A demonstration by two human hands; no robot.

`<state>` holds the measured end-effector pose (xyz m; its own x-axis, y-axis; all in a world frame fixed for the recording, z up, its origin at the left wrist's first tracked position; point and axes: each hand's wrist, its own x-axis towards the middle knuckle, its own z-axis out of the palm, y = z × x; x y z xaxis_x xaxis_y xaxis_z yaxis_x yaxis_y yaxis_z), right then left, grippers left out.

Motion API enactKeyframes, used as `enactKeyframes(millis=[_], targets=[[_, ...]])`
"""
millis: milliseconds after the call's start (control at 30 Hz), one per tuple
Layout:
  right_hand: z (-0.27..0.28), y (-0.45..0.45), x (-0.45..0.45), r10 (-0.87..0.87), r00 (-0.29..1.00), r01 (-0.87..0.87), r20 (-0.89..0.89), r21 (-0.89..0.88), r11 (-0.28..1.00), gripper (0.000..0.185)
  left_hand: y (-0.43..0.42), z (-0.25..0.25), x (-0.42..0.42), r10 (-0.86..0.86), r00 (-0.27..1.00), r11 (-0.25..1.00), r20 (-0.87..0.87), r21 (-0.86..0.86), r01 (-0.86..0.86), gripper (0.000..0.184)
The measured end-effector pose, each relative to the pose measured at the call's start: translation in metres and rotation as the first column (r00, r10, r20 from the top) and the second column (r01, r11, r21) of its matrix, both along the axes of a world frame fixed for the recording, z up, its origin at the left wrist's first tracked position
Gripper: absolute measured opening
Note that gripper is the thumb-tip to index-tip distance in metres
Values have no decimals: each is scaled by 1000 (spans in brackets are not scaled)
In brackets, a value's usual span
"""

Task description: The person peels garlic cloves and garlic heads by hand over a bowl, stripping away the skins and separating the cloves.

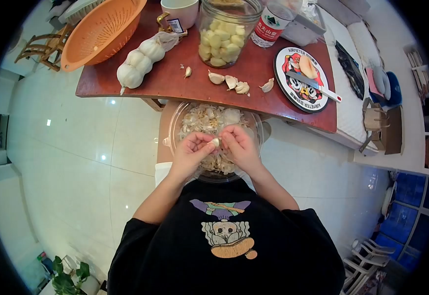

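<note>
A small garlic clove (216,142) is pinched between the thumb and finger of my left hand (193,150). My right hand (240,147) meets it from the other side, its thumb and forefinger pressed together at the clove's edge; whether they grip clove or a bit of skin is too small to tell. Both hands are over a clear round bowl (175,118) full of papery garlic skins (200,118). On the table edge beyond lie several unpeeled cloves (231,82) and a lone clove (188,72). A glass jar (221,43) behind them holds peeled cloves.
On the red-brown table (175,83) are an orange colander (103,32), whole garlic bulbs (138,64), a white cup (181,11) and a red-labelled bottle (269,27). A knife (315,86) lies across a cartoon plate (298,98) at the right.
</note>
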<state>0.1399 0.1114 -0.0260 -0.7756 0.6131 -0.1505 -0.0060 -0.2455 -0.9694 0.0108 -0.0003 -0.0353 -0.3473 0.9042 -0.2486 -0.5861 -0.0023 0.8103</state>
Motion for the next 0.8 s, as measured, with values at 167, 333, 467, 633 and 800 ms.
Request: enactKeyframes(millis=[167, 333, 467, 633, 800], targets=[[10, 5, -2, -90, 992, 23, 86, 586, 810, 12, 1, -2, -3, 76, 996, 996, -46, 50, -74, 20], [17, 7, 2, -54, 964, -114, 260, 589, 800, 14, -1, -1, -11, -21, 992, 1000, 121, -12, 23, 24], [16, 8, 1, -158, 980, -21, 123, 849, 528, 14, -1, 0, -11, -39, 982, 999, 185, -13, 42, 26], [37, 8, -4, -166, 984, 26, 58, 886, 464, 14, -3, -2, -11, -65, 997, 997, 38, -33, 66, 27], [33, 9, 2, -37, 995, -65, 91, 892, 448, 17, -3, 1, -9, -60, 995, 997, -74, -50, 57, 27]])
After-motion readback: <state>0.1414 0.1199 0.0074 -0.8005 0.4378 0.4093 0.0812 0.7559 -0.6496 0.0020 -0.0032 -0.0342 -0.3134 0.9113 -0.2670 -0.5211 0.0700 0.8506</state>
